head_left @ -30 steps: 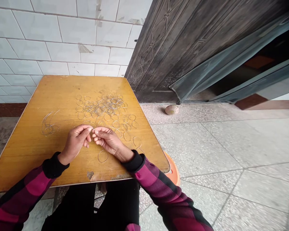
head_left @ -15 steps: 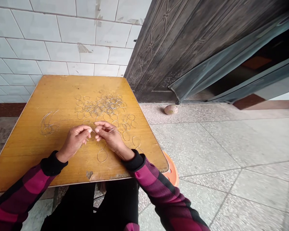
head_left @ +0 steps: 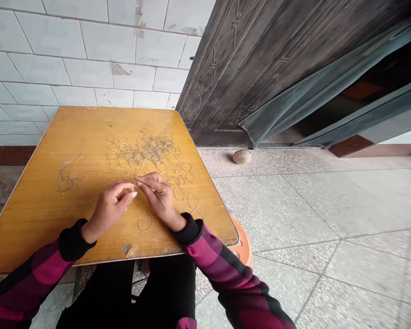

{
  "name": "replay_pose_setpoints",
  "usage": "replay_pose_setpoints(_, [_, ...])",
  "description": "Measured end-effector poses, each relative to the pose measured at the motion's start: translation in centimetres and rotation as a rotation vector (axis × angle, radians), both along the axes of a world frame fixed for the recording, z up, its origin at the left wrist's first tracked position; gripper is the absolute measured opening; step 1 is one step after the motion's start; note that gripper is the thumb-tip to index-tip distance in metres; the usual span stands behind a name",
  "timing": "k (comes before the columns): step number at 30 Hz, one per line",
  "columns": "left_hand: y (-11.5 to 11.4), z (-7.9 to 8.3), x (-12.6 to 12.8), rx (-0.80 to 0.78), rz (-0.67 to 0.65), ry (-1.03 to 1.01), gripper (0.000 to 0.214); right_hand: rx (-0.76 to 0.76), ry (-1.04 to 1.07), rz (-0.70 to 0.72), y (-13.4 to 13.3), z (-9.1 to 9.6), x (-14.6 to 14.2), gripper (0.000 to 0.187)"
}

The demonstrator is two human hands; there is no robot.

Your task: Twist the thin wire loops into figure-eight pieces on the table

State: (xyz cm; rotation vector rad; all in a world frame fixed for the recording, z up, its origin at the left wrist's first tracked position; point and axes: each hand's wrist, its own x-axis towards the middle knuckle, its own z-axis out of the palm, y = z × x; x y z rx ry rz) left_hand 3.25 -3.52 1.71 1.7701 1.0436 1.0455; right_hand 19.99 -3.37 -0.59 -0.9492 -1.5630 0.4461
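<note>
My right hand (head_left: pixel 156 194) is closed, thumb and index finger pinching a thin metal wire (head_left: pixel 162 201) whose free part trails back across the palm side toward the wrist. Close by on its left, my left hand (head_left: pixel 113 203) has its thumb and index tip slightly apart, right beside the pinched end. Whether those fingertips still touch the wire is hard to make out. Beyond the hands lies a spread of wire loops (head_left: pixel 150 148), many shaped like a figure eight. One such loop (head_left: pixel 144 222) lies just below my hands, near the table's front.
A bundle of loose, curved wires (head_left: pixel 68 178) rests on the left of the wooden table (head_left: pixel 85 128). White wall tiles (head_left: pixel 99 45) stand behind it. An orange stool (head_left: pixel 242 242) shows under the right edge. A roundish stone-like object (head_left: pixel 242 156) sits on the floor by the dark door (head_left: pixel 226 91).
My left thumb and index finger have parted, and the left hand has dropped slightly. My right hand has turned, and its wire now points down toward the wrist.
</note>
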Motion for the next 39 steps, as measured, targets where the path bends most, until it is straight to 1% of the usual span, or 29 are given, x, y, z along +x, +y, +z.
replay_pose_setpoints(2, [0.0,-0.5,0.4,-0.166,-0.026,-0.032,0.018,0.059,-0.035,-0.006,-0.1,-0.1,-0.1,0.021])
replay_pose_setpoints(5, [0.4,-1.1,0.7,-0.336,-0.028,-0.156,0.019,0.077,-0.085,0.013,-0.4,-0.2,-0.3,0.024])
replay_pose_setpoints(9, [0.8,-0.7,0.8,-0.54,-0.039,-0.411,0.016,0.056,-0.133,0.01,-0.7,-0.1,-0.5,0.021])
replay_pose_setpoints(11, [0.9,-0.3,0.8,-0.612,-0.042,-0.525,0.015,0.037,-0.166,-0.003,-0.7,0.0,-0.5,0.02])
replay_pose_setpoints(14, [1.0,0.0,0.7,-0.674,-0.052,-0.646,0.012,0.031,-0.21,0.009,-0.7,-0.1,-0.4,0.023])
replay_pose_setpoints(22, [1.8,-0.6,0.4,-0.972,-0.097,-0.874,0.006,0.118,-0.216,0.073,-0.4,-0.3,-0.4,0.025])
replay_pose_setpoints(27, [2.2,-0.3,-0.1,-1.085,-0.146,-0.933,0.013,0.164,-0.165,0.196,-0.6,0.1,-0.5,0.031])
replay_pose_setpoints(31, [2.2,0.0,-0.5,-1.173,-0.188,-0.929,0.017,0.153,-0.118,0.216,-0.8,0.3,-0.6,0.033])
replay_pose_setpoints(35, [2.1,0.3,-0.6,-1.188,-0.193,-0.932,0.018,0.131,-0.118,0.231,-0.9,0.2,-0.5,0.034])
replay_pose_setpoints(39, [2.0,0.6,-0.4,-1.171,-0.138,-0.947,0.018,0.144,-0.165,0.248,-0.9,0.1,-0.5,0.037])
